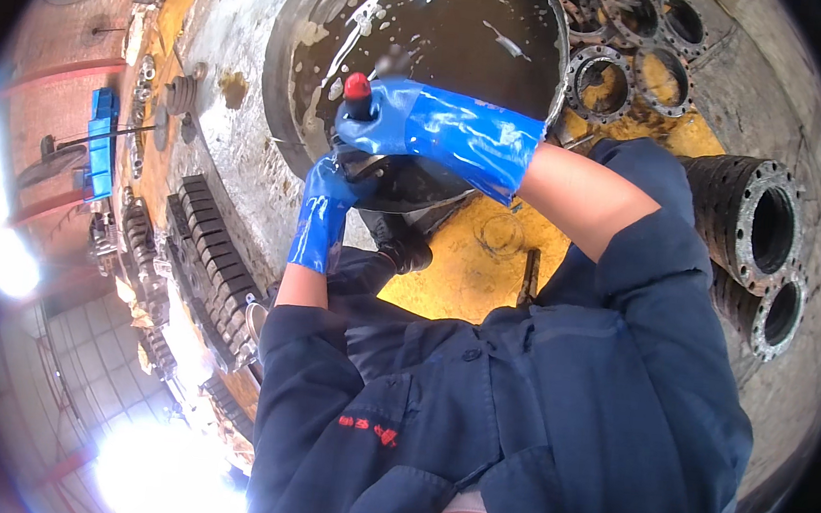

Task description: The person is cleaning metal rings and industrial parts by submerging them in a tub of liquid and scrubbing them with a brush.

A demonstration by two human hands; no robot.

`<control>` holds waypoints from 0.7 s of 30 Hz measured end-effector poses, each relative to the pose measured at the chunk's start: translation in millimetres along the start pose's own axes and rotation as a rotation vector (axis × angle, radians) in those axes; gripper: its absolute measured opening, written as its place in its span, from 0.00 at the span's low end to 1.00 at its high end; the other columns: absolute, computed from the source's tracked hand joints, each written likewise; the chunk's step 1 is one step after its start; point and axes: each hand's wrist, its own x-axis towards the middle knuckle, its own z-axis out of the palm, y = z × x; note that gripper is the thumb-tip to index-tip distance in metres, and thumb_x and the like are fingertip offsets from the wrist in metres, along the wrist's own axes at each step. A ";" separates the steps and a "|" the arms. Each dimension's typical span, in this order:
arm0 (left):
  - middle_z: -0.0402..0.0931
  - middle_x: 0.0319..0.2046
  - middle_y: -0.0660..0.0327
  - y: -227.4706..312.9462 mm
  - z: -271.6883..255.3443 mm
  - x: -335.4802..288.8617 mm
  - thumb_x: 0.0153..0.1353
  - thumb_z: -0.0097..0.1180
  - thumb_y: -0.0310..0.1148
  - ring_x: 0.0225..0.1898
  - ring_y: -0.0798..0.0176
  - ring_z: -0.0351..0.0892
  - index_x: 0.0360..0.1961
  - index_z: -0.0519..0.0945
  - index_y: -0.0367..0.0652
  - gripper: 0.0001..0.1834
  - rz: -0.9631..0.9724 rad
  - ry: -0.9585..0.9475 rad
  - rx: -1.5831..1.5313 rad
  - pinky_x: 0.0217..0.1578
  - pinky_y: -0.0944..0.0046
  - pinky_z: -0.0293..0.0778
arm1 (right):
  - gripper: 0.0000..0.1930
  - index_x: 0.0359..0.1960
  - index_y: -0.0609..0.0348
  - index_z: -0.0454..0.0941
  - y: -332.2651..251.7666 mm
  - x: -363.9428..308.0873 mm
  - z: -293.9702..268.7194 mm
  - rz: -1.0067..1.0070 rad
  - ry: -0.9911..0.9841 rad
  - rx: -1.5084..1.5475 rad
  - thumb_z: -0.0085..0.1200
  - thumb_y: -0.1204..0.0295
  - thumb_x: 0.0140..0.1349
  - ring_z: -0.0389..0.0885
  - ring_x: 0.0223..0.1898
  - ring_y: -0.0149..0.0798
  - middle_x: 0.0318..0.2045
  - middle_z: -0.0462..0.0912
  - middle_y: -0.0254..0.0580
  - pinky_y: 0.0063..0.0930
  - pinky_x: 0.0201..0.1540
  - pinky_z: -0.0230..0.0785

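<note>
Both my hands wear long blue rubber gloves and meet over the near left part of a large round metal tub [276,72] of dark, foamy liquid. My right hand [383,119] is closed around a tool's black handle with a red end [357,86]; its working end is hidden below the glove. Just beneath, my left hand [331,190] is closed at a dark, partly shiny metal piece [364,166]. The gloves cover most of this piece, so its kind cannot be told.
Several flanged metal rings [600,82] lie beyond the tub at the right. Stacked bolt-holed rings [770,227] stand by my right side. At left are a row of dark ribbed blocks [212,260] and a blue bin [101,145]. Yellow sheeting [467,271] covers the floor below me.
</note>
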 end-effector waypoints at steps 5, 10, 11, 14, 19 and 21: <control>0.89 0.49 0.51 17.7 -0.1 12.5 0.47 0.78 0.43 0.52 0.50 0.90 0.59 0.86 0.47 0.35 0.056 -0.048 -0.156 0.56 0.55 0.82 | 0.24 0.52 0.50 0.87 56.0 10.5 -23.5 0.014 0.246 -0.540 0.57 0.48 0.65 0.90 0.47 0.53 0.43 0.91 0.49 0.46 0.51 0.83; 0.90 0.48 0.52 10.0 -1.5 2.7 0.46 0.80 0.43 0.51 0.51 0.90 0.59 0.86 0.49 0.35 0.036 0.011 -0.015 0.55 0.55 0.82 | 0.22 0.40 0.56 0.89 15.2 -1.9 -22.5 0.101 0.121 0.030 0.60 0.49 0.63 0.89 0.39 0.46 0.35 0.90 0.48 0.42 0.48 0.79; 0.90 0.49 0.52 11.1 -2.7 2.1 0.47 0.80 0.43 0.51 0.51 0.90 0.59 0.86 0.49 0.35 0.015 -0.016 -0.031 0.55 0.55 0.82 | 0.22 0.40 0.57 0.89 11.1 -1.6 -20.5 0.047 0.059 0.200 0.60 0.49 0.63 0.87 0.36 0.45 0.33 0.90 0.47 0.41 0.46 0.77; 0.89 0.50 0.52 16.8 -4.3 3.9 0.49 0.78 0.42 0.53 0.51 0.89 0.60 0.85 0.48 0.35 0.065 -0.055 -0.043 0.56 0.56 0.82 | 0.17 0.43 0.52 0.87 20.9 -3.6 -9.5 0.086 0.091 0.026 0.60 0.52 0.68 0.87 0.35 0.35 0.33 0.89 0.44 0.33 0.41 0.76; 0.88 0.51 0.48 26.2 -17.5 8.1 0.47 0.78 0.42 0.54 0.46 0.88 0.64 0.81 0.44 0.40 0.065 -0.094 0.020 0.58 0.53 0.80 | 0.21 0.42 0.56 0.89 28.3 -18.7 -14.8 0.151 0.184 -0.102 0.60 0.50 0.65 0.90 0.39 0.48 0.36 0.90 0.50 0.42 0.49 0.79; 0.87 0.52 0.47 66.7 -24.6 13.9 0.46 0.79 0.39 0.55 0.48 0.87 0.66 0.80 0.41 0.43 0.077 -0.096 0.072 0.60 0.53 0.79 | 0.20 0.43 0.51 0.91 45.4 -10.3 -25.6 0.320 0.187 -0.290 0.59 0.49 0.65 0.90 0.44 0.52 0.40 0.92 0.48 0.43 0.52 0.81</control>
